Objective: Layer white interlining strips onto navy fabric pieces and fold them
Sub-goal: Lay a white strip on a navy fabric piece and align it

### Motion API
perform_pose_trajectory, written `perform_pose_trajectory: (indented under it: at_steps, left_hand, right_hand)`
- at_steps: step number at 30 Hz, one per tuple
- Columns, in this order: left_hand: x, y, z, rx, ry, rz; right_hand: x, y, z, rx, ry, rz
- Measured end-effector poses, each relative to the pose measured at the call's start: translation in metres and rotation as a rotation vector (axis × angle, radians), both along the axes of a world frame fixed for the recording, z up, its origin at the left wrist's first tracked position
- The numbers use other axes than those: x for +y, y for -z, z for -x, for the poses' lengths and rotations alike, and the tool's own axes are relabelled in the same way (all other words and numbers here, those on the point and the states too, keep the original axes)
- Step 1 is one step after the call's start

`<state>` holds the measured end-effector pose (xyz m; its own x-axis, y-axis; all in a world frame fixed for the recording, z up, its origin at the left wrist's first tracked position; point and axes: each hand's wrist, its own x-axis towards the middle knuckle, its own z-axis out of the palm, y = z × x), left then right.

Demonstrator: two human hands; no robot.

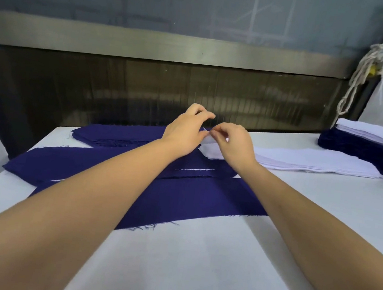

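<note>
- The top interlining strip is caught at its near end between the two hands. The right hand pinches it with curled fingers. The left hand curls in at the same corner with its thumb against the white, but I cannot tell whether it really grips.
- The rest of that strip runs away to the right of the grip, lying on the stack of white interlining strips. The layers are thin and close, so two may well lift together if the pinch bites too deep.
- A pull sideways instead of upward could drag the stack askew.
- Just below the grip, toward the person, lie two navy pieces. They are crossed and overlapping, with frayed edges. A strip laid on them as they are would probably sit skewed, and the fold would go crooked.
- Left of the grip is a navy stack, touching the left wrist. A careless forearm might shove it.
- Loose threads could snag fingers on the white table.
</note>
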<state>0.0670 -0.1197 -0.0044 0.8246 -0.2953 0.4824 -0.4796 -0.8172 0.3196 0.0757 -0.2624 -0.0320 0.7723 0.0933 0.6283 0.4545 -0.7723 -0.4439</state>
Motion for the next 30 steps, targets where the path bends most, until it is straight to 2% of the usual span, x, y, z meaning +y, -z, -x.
perform_pose_trajectory:
  at_steps: [7,15,20,24,30]
  left_hand:
    - [-0.005,-0.006,-0.004,0.053,-0.025,0.028]
    - [-0.003,-0.003,-0.008,-0.04,-0.042,-0.076]
    - [-0.004,-0.003,-0.012,-0.069,-0.002,-0.059]
    - [-0.003,-0.002,-0.011,-0.024,0.045,-0.034]
    - [0.002,0.004,-0.01,0.057,0.091,0.049]
  right_hand:
    - [0.0,-0.002,0.002,-0.065,0.013,0.017]
    - [-0.008,-0.005,0.006,0.03,-0.098,-0.076]
    - [-0.016,0.0,0.005,0.09,-0.061,-0.111]
    - [-0.017,0.0,0.005,0.136,-0.058,-0.193]
    - [-0.014,-0.003,0.006,0.309,-0.117,-0.464]
